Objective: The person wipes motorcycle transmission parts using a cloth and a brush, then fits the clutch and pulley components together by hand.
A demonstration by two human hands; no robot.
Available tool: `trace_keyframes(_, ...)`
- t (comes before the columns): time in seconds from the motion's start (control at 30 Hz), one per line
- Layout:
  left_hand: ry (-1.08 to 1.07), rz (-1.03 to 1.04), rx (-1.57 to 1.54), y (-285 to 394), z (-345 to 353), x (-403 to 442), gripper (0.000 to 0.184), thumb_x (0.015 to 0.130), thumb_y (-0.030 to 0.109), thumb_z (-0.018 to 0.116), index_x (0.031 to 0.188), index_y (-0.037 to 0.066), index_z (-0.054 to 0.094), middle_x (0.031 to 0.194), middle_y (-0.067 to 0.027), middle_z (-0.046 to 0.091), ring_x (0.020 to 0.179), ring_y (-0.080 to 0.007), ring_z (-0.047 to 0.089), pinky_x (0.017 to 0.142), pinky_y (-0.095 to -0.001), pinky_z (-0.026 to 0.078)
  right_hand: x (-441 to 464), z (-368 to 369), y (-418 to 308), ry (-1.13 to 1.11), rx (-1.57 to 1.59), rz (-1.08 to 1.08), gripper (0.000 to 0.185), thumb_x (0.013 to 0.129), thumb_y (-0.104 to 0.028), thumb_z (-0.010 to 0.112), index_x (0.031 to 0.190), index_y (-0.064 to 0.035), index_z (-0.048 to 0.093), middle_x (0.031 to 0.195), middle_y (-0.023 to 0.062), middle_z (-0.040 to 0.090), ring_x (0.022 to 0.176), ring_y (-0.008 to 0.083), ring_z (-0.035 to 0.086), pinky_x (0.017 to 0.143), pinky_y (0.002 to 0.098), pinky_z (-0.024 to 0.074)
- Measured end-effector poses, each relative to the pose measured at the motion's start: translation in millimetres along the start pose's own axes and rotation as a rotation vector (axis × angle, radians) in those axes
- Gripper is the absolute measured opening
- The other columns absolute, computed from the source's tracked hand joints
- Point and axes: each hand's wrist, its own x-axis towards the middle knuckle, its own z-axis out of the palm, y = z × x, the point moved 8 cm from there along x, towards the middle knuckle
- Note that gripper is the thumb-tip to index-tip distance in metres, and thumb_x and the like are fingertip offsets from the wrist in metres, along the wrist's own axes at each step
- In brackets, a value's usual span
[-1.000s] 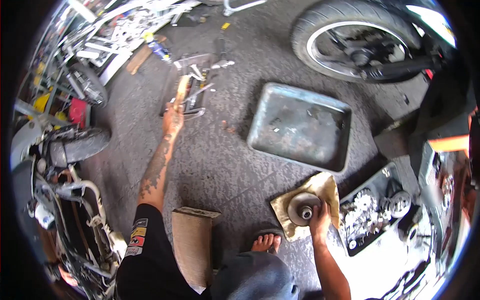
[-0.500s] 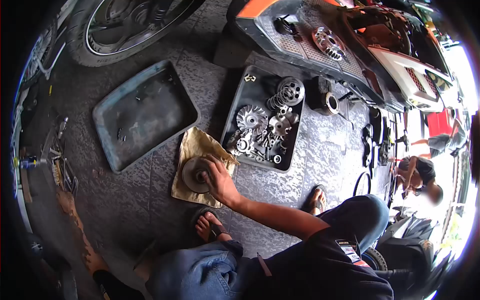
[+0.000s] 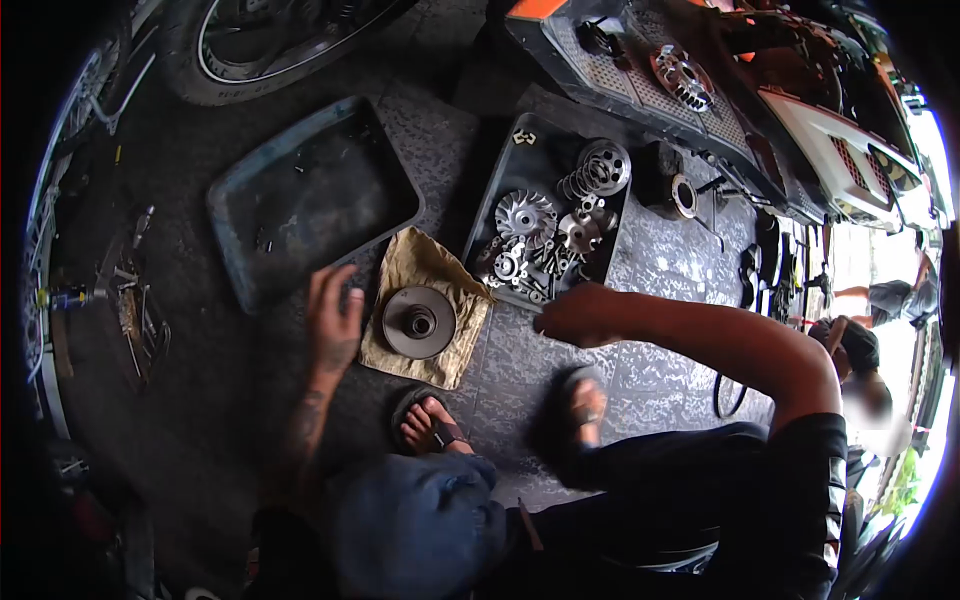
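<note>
A round metal pulley half [image 3: 432, 335] with a raised hub lies on a crumpled brown cloth or paper [image 3: 405, 262] on the floor. Just left of it hovers my left hand [image 3: 333, 318], fingers stretched out and holding nothing. My right hand [image 3: 582, 315] is beside the near edge of the parts tray [image 3: 478, 215], away from the pulley half; its fingers are turned down and mostly hidden. In that tray lie a finned fan wheel [image 3: 525, 219], a coil spring [image 3: 577, 183] against a drilled metal drum [image 3: 606, 165], and several small metal parts.
A second dark tray [image 3: 215, 215] with a few small bits stands to the left. Hand tools [image 3: 135, 320] lie farther left. A motorcycle wheel [image 3: 185, 60] and an orange-and-white scooter body [image 3: 640, 85] border the far side. Another person [image 3: 850, 345] crouches at the right.
My right hand has let go of the pulley half and moved right to the parts tray. My left hand has come from the tools to beside the pulley half. The view has shifted slightly.
</note>
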Motion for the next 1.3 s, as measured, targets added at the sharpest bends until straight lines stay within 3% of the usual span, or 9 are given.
trace_keyframes(0.27,-0.053,-0.161,-0.263,52,76,-55,0.019,0.092,0.013,0.054,0.106,0.002,0.061,0.096,-0.0115,0.061,0.086,-0.0237,0.060,0.075,-0.0317,0.046,-48,10,99,0.573,0.244,0.484,0.021,0.086,-0.026,0.058,0.100,-0.0099,0.060,0.085,0.0152,0.064,0.082,0.0356,0.064,0.072,0.0460,0.0519)
trace_keyframes(0.43,-0.299,-0.284,-0.275,73,115,-114,0.018,0.090,0.015,0.056,0.103,0.005,0.064,0.085,-0.0118,0.067,0.067,-0.0228,0.063,0.061,-0.0320,0.049,-61,40,167,0.960,0.219,0.624,0.039,0.081,-0.026,0.063,0.115,-0.0113,0.051,0.114,0.0117,0.052,0.109,0.0332,0.050,0.081,0.0439,0.0499)
trace_keyframes(0.57,-0.675,-0.420,-0.047,101,133,-139,0.021,0.090,0.021,0.055,0.104,0.009,0.065,0.090,-0.0124,0.068,0.071,-0.0231,0.066,0.064,-0.0324,0.050,-40,55,184,1.054,0.012,0.553,0.046,0.075,-0.026,0.067,0.117,-0.0150,0.053,0.118,0.0077,0.048,0.113,0.0302,0.045,0.090,0.0417,0.0438)
trace_keyframes(0.7,-0.637,-0.359,-0.056,97,132,-147,0.021,0.090,0.023,0.055,0.104,0.012,0.065,0.084,-0.0102,0.068,0.069,-0.0201,0.065,0.064,-0.0316,0.050,-44,51,192,1.141,0.018,0.436,0.034,0.075,-0.023,0.066,0.107,-0.0140,0.058,0.112,0.0072,0.050,0.108,0.0291,0.047,0.086,0.0417,0.0454)
trace_keyframes(0.77,-0.662,-0.450,-0.174,95,137,-143,0.021,0.094,0.017,0.052,0.107,0.005,0.063,0.073,-0.0039,0.065,0.065,-0.0112,0.061,0.063,-0.0251,0.049,-51,48,191,1.215,0.039,0.364,0.024,0.076,-0.019,0.065,0.099,-0.0118,0.060,0.105,0.0080,0.053,0.102,0.0290,0.050,0.080,0.0404,0.0476)
trace_keyframes(0.9,-0.748,-0.655,-0.644,88,169,-137,0.035,0.101,0.022,0.040,0.128,0.000,0.045,0.098,-0.0127,0.062,0.088,-0.0174,0.063,0.076,-0.0284,0.051,-82,22,144,1.464,0.274,0.199,0.012,0.077,-0.004,0.064,0.088,-0.0049,0.058,0.087,0.0127,0.055,0.083,0.0326,0.055,0.067,0.0409,0.0476)
trace_keyframes(1.13,-0.762,-0.873,-1.532,114,191,-141,0.081,0.086,0.073,0.029,0.140,0.013,0.033,0.133,-0.0167,0.049,0.122,-0.0347,0.049,0.099,-0.0543,0.041,-36,24,-17,1.335,0.633,-0.324,0.014,0.081,-0.007,0.064,0.091,-0.0030,0.055,0.082,0.0163,0.056,0.077,0.0373,0.058,0.065,0.0437,0.0488)
trace_keyframes(1.23,-0.378,-0.921,-1.805,69,166,-154,0.073,0.090,0.066,0.032,0.141,0.014,0.035,0.135,-0.0092,0.048,0.119,-0.0288,0.051,0.097,-0.0542,0.042,-10,12,-59,1.276,0.753,-0.406,0.019,0.077,-0.008,0.068,0.091,-0.0023,0.056,0.080,0.0161,0.056,0.075,0.0366,0.058,0.066,0.0431,0.0483)
trace_keyframes(1.3,-0.238,-0.861,-1.416,79,139,-131,0.071,0.092,0.062,0.033,0.144,0.014,0.032,0.140,-0.0066,0.042,0.121,-0.0259,0.049,0.099,-0.0474,0.042,7,11,-70,1.250,0.718,-0.471,0.026,0.076,-0.011,0.069,0.095,-0.0032,0.054,0.084,0.0155,0.056,0.081,0.0361,0.058,0.071,0.0435,0.0494)
